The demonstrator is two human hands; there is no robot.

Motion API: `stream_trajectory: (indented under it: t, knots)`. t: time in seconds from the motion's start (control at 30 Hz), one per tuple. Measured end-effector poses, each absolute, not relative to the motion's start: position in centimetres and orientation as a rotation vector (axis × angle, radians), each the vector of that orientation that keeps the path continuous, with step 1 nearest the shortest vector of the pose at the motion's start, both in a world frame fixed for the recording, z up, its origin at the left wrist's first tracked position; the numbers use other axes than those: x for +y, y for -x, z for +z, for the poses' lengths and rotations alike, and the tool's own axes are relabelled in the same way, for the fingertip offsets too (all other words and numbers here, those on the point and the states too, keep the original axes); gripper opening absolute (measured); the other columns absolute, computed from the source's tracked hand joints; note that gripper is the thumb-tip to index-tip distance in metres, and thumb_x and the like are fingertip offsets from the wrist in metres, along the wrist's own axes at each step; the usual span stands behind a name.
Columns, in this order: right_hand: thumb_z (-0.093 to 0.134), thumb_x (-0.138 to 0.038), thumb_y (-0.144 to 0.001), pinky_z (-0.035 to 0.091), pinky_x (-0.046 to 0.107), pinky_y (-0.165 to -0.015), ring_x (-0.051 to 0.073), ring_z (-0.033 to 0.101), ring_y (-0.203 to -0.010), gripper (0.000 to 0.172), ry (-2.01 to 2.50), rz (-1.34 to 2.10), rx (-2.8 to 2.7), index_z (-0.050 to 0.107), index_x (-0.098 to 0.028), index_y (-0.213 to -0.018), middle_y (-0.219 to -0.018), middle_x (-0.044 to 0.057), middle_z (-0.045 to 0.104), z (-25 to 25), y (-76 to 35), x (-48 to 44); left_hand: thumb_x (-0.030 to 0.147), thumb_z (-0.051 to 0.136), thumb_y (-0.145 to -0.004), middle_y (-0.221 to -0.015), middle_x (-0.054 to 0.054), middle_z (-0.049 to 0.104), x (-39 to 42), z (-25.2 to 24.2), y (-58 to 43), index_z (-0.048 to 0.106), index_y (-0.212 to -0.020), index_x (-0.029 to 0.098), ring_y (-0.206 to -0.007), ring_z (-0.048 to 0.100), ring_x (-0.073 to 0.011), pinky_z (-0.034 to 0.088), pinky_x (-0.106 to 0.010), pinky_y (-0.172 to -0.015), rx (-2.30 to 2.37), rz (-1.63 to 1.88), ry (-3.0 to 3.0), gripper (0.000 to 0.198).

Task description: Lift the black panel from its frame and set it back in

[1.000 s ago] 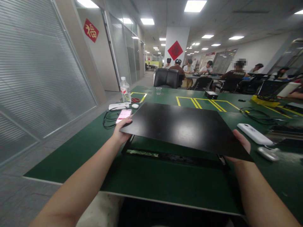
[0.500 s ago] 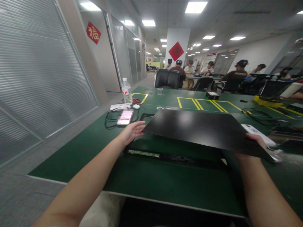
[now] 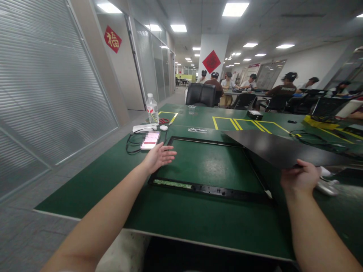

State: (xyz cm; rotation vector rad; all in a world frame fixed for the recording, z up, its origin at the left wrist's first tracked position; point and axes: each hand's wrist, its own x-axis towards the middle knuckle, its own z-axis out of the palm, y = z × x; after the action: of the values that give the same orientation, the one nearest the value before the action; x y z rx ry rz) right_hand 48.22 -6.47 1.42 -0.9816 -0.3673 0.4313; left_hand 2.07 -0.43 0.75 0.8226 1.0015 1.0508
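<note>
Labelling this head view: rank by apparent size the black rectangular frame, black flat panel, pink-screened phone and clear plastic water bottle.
Largest: black rectangular frame
black flat panel (tilted, close call)
pink-screened phone and clear plastic water bottle: alike

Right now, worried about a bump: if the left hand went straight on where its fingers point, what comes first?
Probably the black panel held by the right hand, after passing over the black frame; depth is unclear.

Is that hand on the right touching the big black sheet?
Touching. In the head view the right hand grips the black sheet at its near edge, fingers curled over it.
</note>
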Motion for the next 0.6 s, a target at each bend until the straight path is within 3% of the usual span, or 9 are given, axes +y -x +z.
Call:
stream_trajectory:
  t: [0.2,0.4,0.6]
  knots:
    - [0.06,-0.009,-0.056,0.057,0.03,-0.069,0.012,0.061,-0.068,0.04,0.863,0.427,-0.369,0.038,-0.027,-0.085,-0.073,-0.009,0.056,0.7,-49.2,-6.4,0.045,0.054,-0.094,-0.091,-0.013,0.078,-0.5,0.8,-2.2,0.073,-0.098,0.015,-0.072,0.071,-0.0209,0.055,-0.031,-0.068,1.023,1.044,-0.831,0.036]
    - [0.056,-0.005,-0.058,0.06,0.027,-0.065,0.012,0.064,-0.069,0.046,0.84,0.44,-0.324,0.039,-0.029,-0.093,-0.076,-0.009,0.058,0.1,-49.4,-5.7,0.046,0.055,-0.092,-0.093,-0.014,0.078,-0.7,1.1,-2.4,0.073,-0.097,0.014,-0.072,0.07,-0.0202,0.054,-0.031,-0.068,1.053,1.051,-0.854,0.037]
    - [0.053,-0.005,-0.058,0.061,0.025,-0.061,0.012,0.065,-0.07,0.047,0.817,0.442,-0.264,0.04,-0.029,-0.096,-0.077,-0.008,0.06,-0.5,-49.8,-5.0,0.035,0.073,-0.074,-0.086,-0.007,0.076,-0.9,1.6,-2.6,0.07,-0.092,0.016,-0.07,0.067,-0.0161,0.05,-0.025,-0.063,1.246,1.153,-0.984,0.026]
